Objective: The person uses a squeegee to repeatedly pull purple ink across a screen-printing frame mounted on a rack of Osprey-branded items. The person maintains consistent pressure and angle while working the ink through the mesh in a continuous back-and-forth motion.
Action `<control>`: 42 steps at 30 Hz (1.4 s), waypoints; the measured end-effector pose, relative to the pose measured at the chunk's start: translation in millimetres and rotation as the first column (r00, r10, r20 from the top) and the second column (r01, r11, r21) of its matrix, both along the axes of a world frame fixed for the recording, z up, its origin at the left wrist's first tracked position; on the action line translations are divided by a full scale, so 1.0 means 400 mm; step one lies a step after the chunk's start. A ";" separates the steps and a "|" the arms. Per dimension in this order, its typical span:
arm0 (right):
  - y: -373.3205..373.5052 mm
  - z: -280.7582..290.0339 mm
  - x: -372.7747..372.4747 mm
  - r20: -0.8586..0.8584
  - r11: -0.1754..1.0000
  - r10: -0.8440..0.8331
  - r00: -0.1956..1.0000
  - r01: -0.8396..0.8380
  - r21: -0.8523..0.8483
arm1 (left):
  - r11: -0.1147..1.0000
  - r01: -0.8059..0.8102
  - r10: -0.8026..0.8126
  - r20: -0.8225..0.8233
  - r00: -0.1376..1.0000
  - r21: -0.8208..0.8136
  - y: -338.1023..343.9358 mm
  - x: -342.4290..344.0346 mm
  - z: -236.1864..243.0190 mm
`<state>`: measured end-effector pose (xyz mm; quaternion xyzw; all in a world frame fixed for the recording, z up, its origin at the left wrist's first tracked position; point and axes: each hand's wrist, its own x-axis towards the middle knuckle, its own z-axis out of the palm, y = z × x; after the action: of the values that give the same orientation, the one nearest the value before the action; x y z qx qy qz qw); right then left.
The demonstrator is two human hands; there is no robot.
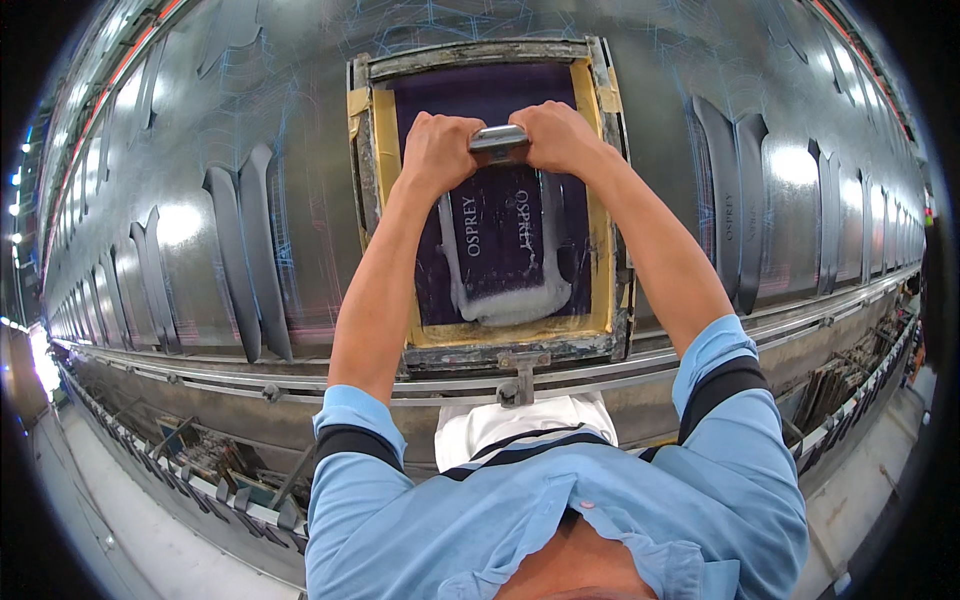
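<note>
Both my left hand (440,150) and my right hand (555,140) are closed around a metal squeegee bar (498,138), one at each end, over the upper half of a printing screen. The screen's worn metal frame (618,290) has yellow tape inside it around dark purple mesh (490,180). Pale lettering shows in two columns on the mesh. Streaks of white ink (510,305) run down both sides and pool along the lower part. What lies under the screen is hidden.
The long grey printing table (320,200) carries dark cut pieces on my left (240,260) and right (745,200), in repeated rows. A metal rail (270,378) with clamps runs along the near edge. Below it are a trough and racks (210,460).
</note>
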<state>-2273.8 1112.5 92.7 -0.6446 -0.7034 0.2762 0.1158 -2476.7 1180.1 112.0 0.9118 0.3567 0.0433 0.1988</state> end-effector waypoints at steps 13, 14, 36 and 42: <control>-0.451 0.008 -0.165 -0.082 0.986 0.070 0.994 -0.057 0.158 | 0.992 0.006 -0.029 0.186 0.982 0.124 -0.457 -0.174 -0.004; -0.476 0.010 -0.173 -0.086 0.994 0.060 0.995 -0.051 0.096 | 0.992 0.029 -0.048 0.161 0.986 0.119 -0.481 -0.181 0.004; -0.426 -0.113 0.106 -0.354 0.492 -0.776 0.522 0.852 0.177 | 0.968 0.045 -0.084 0.150 0.985 0.245 -0.531 -0.233 0.037; -0.435 -0.064 0.112 -0.424 0.481 -0.780 0.461 0.874 0.066 | 0.948 0.083 -0.151 0.203 0.968 0.308 -0.188 -0.092 0.088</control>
<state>-2229.0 938.4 67.2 -0.8253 -0.2956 0.1889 0.4425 -2513.3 1104.8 147.3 0.9402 0.2664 0.1868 0.1007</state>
